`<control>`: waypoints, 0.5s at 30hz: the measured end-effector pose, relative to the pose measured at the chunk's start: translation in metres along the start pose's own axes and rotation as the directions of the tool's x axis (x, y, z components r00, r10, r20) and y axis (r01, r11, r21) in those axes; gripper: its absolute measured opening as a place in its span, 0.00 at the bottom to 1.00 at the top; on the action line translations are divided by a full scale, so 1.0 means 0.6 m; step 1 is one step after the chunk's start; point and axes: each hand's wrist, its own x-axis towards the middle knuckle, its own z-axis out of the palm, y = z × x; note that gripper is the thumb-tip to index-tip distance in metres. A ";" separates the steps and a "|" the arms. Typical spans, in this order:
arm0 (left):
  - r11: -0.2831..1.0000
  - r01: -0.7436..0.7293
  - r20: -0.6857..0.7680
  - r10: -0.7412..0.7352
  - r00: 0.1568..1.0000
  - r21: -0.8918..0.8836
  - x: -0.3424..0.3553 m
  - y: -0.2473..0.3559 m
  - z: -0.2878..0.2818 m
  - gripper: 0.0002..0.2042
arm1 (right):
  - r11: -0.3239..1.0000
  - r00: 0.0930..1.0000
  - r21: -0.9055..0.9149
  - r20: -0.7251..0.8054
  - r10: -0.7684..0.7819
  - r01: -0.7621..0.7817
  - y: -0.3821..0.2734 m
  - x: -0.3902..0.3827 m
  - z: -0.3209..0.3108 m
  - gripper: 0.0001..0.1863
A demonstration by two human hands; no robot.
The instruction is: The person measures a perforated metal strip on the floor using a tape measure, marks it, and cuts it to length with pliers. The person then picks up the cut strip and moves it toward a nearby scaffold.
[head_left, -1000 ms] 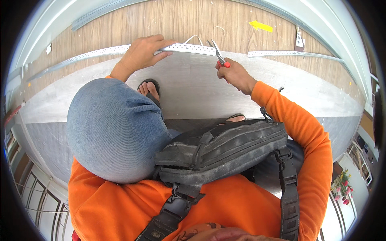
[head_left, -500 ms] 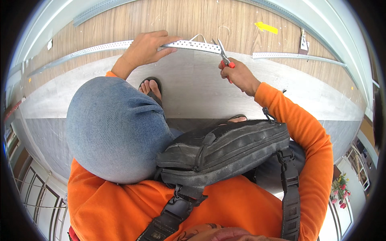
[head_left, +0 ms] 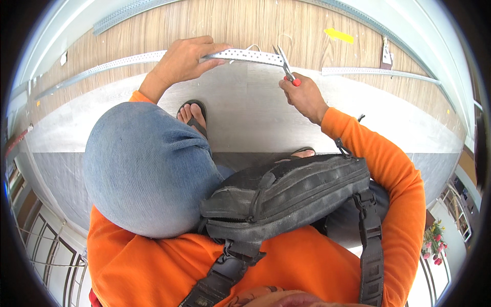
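My left hand is closed on a long, thin perforated metal corner bead, pinching it between thumb and fingers. The bead runs out to the left past my wrist and ends on the right at the snips. In my right hand are red-handled metal snips, gripped around the handles. Their blades point up and away from me, at the right end of the bead. Whether the blades bite into the metal is too small to tell.
A second perforated strip lies to the right on the wood-grain surface. Beyond it are a yellow arrow-shaped piece and a small metal tool. A black bag hangs across my lap, beside my raised knee.
The bead's right end and the snips have shifted slightly to the right. My right fingers have drawn closer around the red handles. My left hand keeps its hold.
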 end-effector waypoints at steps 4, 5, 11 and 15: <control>1.000 0.014 -0.003 -0.014 1.000 -0.018 0.000 0.002 -0.001 0.18 | 0.996 0.996 0.011 -0.025 0.086 -0.086 -0.003 0.000 0.000 0.23; 1.000 0.011 -0.008 -0.012 1.000 -0.023 0.000 0.003 -0.003 0.18 | 0.995 0.995 0.000 -0.024 0.095 -0.095 -0.004 -0.001 -0.001 0.24; 0.998 0.035 0.000 -0.035 0.999 -0.045 -0.006 0.012 -0.012 0.19 | 0.975 0.976 0.060 -0.030 0.218 -0.216 -0.022 -0.015 -0.009 0.23; 0.998 0.046 0.021 -0.045 0.999 -0.049 -0.003 0.020 -0.023 0.20 | 0.951 0.987 0.267 0.083 0.135 -0.153 -0.021 -0.009 -0.014 0.18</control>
